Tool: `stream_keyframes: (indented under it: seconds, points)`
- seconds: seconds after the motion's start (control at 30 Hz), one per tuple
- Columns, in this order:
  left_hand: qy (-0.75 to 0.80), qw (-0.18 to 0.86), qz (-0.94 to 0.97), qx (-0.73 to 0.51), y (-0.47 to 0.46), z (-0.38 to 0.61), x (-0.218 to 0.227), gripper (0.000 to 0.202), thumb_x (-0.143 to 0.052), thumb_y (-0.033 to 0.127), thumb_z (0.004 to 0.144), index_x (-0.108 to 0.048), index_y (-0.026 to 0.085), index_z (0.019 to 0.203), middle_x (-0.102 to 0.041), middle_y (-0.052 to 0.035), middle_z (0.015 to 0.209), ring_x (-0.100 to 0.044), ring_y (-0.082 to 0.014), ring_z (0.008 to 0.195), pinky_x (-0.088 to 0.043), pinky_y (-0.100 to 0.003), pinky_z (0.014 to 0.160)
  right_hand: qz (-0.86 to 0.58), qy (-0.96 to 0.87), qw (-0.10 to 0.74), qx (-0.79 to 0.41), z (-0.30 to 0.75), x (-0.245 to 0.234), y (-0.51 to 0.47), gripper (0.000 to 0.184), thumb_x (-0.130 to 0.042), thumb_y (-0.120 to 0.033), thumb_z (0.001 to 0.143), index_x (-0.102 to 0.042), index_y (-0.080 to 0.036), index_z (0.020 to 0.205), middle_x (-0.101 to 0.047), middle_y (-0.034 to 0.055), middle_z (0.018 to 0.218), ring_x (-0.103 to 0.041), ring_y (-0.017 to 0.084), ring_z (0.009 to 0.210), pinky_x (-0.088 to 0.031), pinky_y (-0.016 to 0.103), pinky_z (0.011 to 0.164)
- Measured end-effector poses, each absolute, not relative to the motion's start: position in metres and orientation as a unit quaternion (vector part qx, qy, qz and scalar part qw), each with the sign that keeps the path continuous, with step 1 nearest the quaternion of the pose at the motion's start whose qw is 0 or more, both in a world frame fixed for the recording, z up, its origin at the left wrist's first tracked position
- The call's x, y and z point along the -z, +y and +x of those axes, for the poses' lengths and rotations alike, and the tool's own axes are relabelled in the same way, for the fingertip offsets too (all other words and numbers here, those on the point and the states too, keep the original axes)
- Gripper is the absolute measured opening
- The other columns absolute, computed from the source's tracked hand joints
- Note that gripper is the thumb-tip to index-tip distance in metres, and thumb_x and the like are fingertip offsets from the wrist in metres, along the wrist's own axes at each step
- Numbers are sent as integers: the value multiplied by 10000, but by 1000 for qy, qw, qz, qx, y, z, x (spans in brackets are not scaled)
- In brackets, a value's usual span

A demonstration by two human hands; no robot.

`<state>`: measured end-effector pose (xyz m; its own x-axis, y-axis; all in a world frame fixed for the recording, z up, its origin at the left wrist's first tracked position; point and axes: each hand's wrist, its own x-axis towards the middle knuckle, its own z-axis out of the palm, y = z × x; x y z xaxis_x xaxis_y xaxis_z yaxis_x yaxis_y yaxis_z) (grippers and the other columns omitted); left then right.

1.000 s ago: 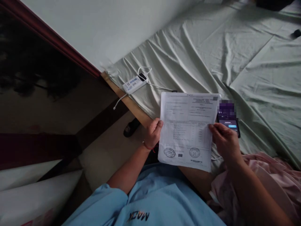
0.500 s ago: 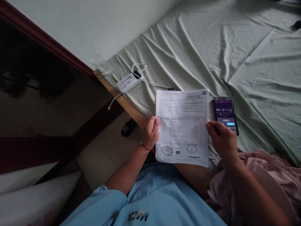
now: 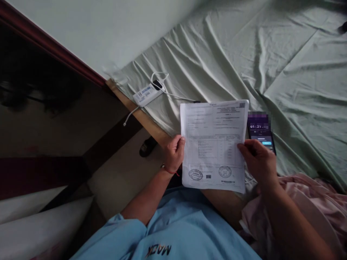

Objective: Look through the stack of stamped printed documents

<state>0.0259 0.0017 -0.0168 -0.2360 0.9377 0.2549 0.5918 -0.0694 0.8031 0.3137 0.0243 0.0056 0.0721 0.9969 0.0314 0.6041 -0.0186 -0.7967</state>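
A printed sheet of paper (image 3: 213, 144) with tables and two round stamps near its lower edge is held up in front of me. My left hand (image 3: 174, 153) pinches its left edge; a red thread circles that wrist. My right hand (image 3: 258, 160) grips the right edge. Just behind the right hand, a phone (image 3: 260, 130) with a lit screen lies on the pale green bedsheet (image 3: 271, 61).
A white power bank (image 3: 146, 94) with a white cable lies at the bed's near corner, by the wooden frame edge (image 3: 135, 112). Pink cloth (image 3: 306, 202) is bunched at my right. A dark shoe (image 3: 148, 146) sits on the floor below the bed.
The sheet has shifted slightly between my hands, dipping left half a second ago and now sitting flatter and a little higher. Both hands keep their hold.
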Motion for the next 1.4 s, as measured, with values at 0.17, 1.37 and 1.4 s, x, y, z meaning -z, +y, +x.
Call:
stream_keyframes:
  seconds: [0.17, 1.37, 1.4]
  points:
    - [653, 217, 571, -447, 3, 26, 18, 329, -473, 425, 1041, -568, 181, 843, -527, 19, 640, -481, -114, 582, -372, -234, 556, -644, -617, 340, -298, 315, -2, 23, 248, -684, -447, 887, -731, -207, 927, -680, -4, 695, -592, 141, 589, -445, 257, 572]
    - [669, 109, 600, -425, 3, 26, 16, 255, -487, 321, 1005, -534, 184, 796, -521, 16, 615, -461, -119, 567, -343, -244, 578, -671, -595, 419, -142, 333, -74, 17, 167, -682, -343, 920, -755, -204, 978, -722, 26, 764, -643, 144, 673, -476, 262, 665]
    - [670, 109, 599, -424, 3, 26, 16, 256, -484, 327, 1006, -537, 184, 801, -527, 14, 617, -469, -121, 570, -344, -245, 580, -679, -557, 454, -150, 340, -85, 15, 160, -713, -343, 900, -757, -201, 959, -703, 24, 741, -600, 129, 621, -440, 249, 593]
